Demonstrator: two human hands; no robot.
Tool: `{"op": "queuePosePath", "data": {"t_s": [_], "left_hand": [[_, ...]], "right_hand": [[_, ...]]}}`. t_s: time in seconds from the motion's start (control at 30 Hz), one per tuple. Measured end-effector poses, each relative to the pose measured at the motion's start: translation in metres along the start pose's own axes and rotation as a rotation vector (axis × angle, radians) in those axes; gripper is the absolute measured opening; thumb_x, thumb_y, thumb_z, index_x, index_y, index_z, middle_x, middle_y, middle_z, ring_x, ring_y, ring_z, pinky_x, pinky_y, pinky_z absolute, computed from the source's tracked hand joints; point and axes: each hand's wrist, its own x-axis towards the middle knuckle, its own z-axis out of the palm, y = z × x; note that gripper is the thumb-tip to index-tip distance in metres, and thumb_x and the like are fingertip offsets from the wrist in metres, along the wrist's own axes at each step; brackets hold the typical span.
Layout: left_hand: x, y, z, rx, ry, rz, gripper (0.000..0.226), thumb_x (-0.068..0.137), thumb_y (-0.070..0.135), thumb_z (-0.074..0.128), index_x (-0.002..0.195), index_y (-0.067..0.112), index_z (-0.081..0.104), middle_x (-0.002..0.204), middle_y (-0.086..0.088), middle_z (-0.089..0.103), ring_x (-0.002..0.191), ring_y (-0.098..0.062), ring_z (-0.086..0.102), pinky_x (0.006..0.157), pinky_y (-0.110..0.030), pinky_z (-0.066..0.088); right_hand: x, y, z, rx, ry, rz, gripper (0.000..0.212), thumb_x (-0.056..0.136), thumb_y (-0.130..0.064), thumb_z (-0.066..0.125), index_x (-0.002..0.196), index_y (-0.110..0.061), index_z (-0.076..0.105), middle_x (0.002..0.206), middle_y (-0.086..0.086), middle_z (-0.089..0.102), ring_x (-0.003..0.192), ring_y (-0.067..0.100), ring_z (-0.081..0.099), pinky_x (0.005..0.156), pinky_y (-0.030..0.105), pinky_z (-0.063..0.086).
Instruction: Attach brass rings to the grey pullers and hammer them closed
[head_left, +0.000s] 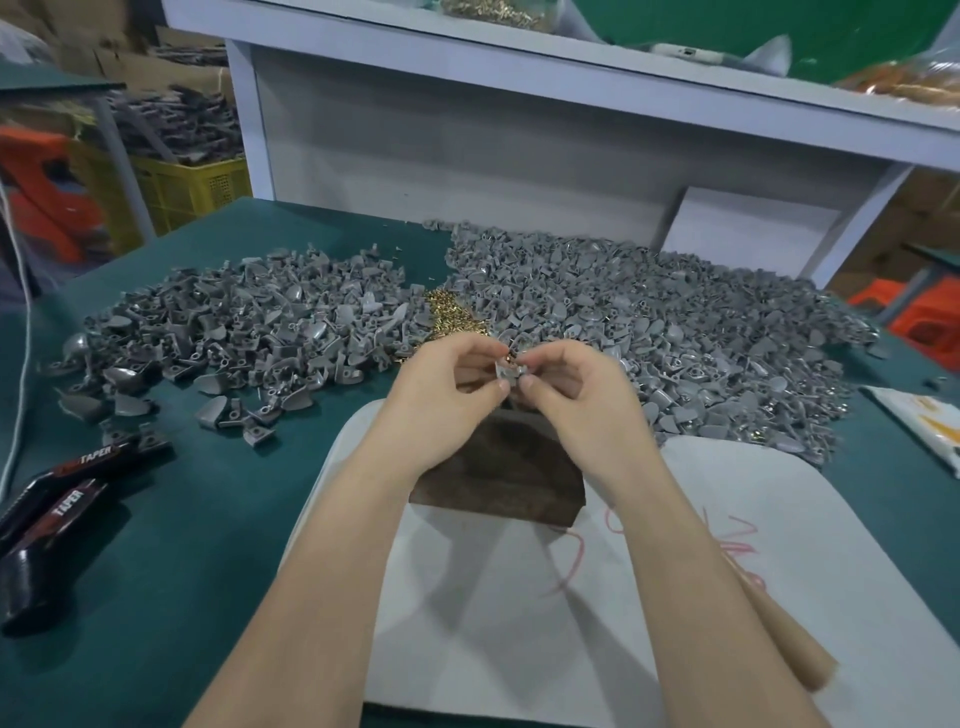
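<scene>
Pinching small grey plastic puller between left hand and right hand; risks dropping it through slack grip.

Grey pullers at 10 and 1 o'clock: matt plastic, smooth; single puller at centre, same. Brass rings at 12: shiny yellow metal. Block, centre: dark wood, dull, rough. Table top: matt green (cloth or vinyl, can't tell). Pad at 6: matt white, smooth. Black sleeve at 8: glossy, prob. plastic.

Two bare forearms, short fingernails
</scene>
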Motion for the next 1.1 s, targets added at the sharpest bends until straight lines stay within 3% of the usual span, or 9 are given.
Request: {"op": "queuePosePath", "data": {"t_s": [0.17, 0.3, 0.43, 0.57, 0.7, 0.83, 0.9, 0.97, 1.1], "left_hand": [[0.001, -0.002, -0.002, -0.002, 0.071, 0.01, 0.02, 0.087, 0.002, 0.062, 0.102, 0.015, 0.063, 0.103, -0.001, 0.068, 0.1, -0.011, 0.063, 0.093, -0.021, 0.048], [-0.001, 0.002, 0.0, -0.027, 0.048, 0.003, 0.01, 0.084, 0.008, 0.069, 0.094, 0.01, 0.066, 0.094, 0.0, 0.07, 0.091, -0.009, 0.067, 0.09, -0.025, 0.052], [-0.001, 0.0, 0.0, 0.063, 0.012, 0.019, 0.006, 0.087, 0.014, 0.066, 0.092, 0.014, 0.069, 0.087, 0.002, 0.072, 0.086, -0.009, 0.068, 0.088, -0.031, 0.053], [-0.003, -0.005, 0.003, 0.223, -0.105, 0.017, 0.022, 0.086, 0.01, 0.065, 0.106, 0.02, 0.062, 0.087, 0.005, 0.065, 0.089, -0.013, 0.064, 0.081, -0.014, 0.047], [-0.005, -0.005, 0.003, 0.468, -0.143, 0.051, 0.016, 0.086, 0.018, 0.066, 0.101, 0.023, 0.063, 0.097, 0.007, 0.059, 0.098, -0.017, 0.058, 0.09, -0.032, 0.046], [-0.005, -0.005, -0.001, 0.49, -0.13, 0.005, 0.011, 0.086, 0.019, 0.064, 0.087, 0.03, 0.059, 0.083, 0.013, 0.06, 0.094, -0.014, 0.059, 0.094, -0.038, 0.045], [-0.003, -0.005, -0.004, 0.459, -0.03, -0.036, 0.013, 0.086, 0.02, 0.065, 0.081, 0.029, 0.057, 0.079, 0.014, 0.06, 0.09, -0.013, 0.06, 0.089, -0.033, 0.047], [-0.001, -0.005, -0.009, 0.355, 0.196, -0.042, 0.014, 0.088, 0.021, 0.064, 0.08, 0.028, 0.055, 0.079, 0.015, 0.058, 0.083, -0.009, 0.058, 0.078, -0.025, 0.045], [0.005, -0.006, -0.025, -0.054, 0.729, 0.049, 0.005, 0.093, 0.018, 0.058, 0.096, 0.021, 0.056, 0.084, 0.014, 0.057, 0.074, 0.008, 0.054, 0.07, -0.009, 0.043]], "right_hand": [[0.002, -0.004, 0.003, -0.046, 0.022, -0.004, 0.02, 0.084, -0.008, 0.066, 0.079, -0.027, 0.065, 0.08, 0.0, 0.069, 0.081, 0.021, 0.066, 0.082, 0.048, 0.054], [0.004, -0.006, -0.001, -0.085, 0.016, 0.046, 0.014, 0.086, -0.013, 0.064, 0.081, -0.025, 0.065, 0.078, 0.011, 0.068, 0.072, 0.027, 0.062, 0.078, 0.052, 0.051], [0.001, -0.008, -0.011, -0.1, -0.057, 0.052, 0.02, 0.085, -0.002, 0.063, 0.08, -0.022, 0.065, 0.077, 0.004, 0.066, 0.074, 0.016, 0.059, 0.076, 0.037, 0.051], [-0.002, -0.011, -0.014, -0.277, -0.216, 0.009, 0.023, 0.083, 0.002, 0.063, 0.08, -0.021, 0.064, 0.077, -0.003, 0.067, 0.071, 0.011, 0.063, 0.073, 0.024, 0.052], [0.0, -0.008, -0.011, -0.266, -0.236, 0.026, 0.029, 0.083, 0.008, 0.057, 0.081, -0.021, 0.058, 0.079, -0.002, 0.067, 0.078, 0.014, 0.066, 0.078, 0.026, 0.054], [0.009, -0.005, -0.007, -0.06, -0.197, 0.145, 0.023, 0.087, 0.007, 0.053, 0.083, -0.015, 0.054, 0.076, 0.006, 0.07, 0.068, 0.015, 0.067, 0.063, 0.022, 0.055], [0.021, -0.003, -0.001, 0.01, -0.107, 0.207, 0.017, 0.089, 0.002, 0.055, 0.084, -0.014, 0.056, 0.083, 0.011, 0.067, 0.067, 0.015, 0.068, 0.062, 0.023, 0.056], [0.038, -0.001, 0.011, -0.138, -0.023, 0.178, 0.015, 0.089, -0.003, 0.057, 0.085, -0.017, 0.059, 0.09, 0.007, 0.066, 0.076, 0.017, 0.068, 0.074, 0.03, 0.057], [0.071, -0.01, 0.057, -0.605, -0.214, -0.024, 0.023, 0.091, -0.01, 0.054, 0.1, -0.023, 0.07, 0.111, -0.003, 0.067, 0.096, 0.014, 0.061, 0.086, 0.023, 0.046]]}}
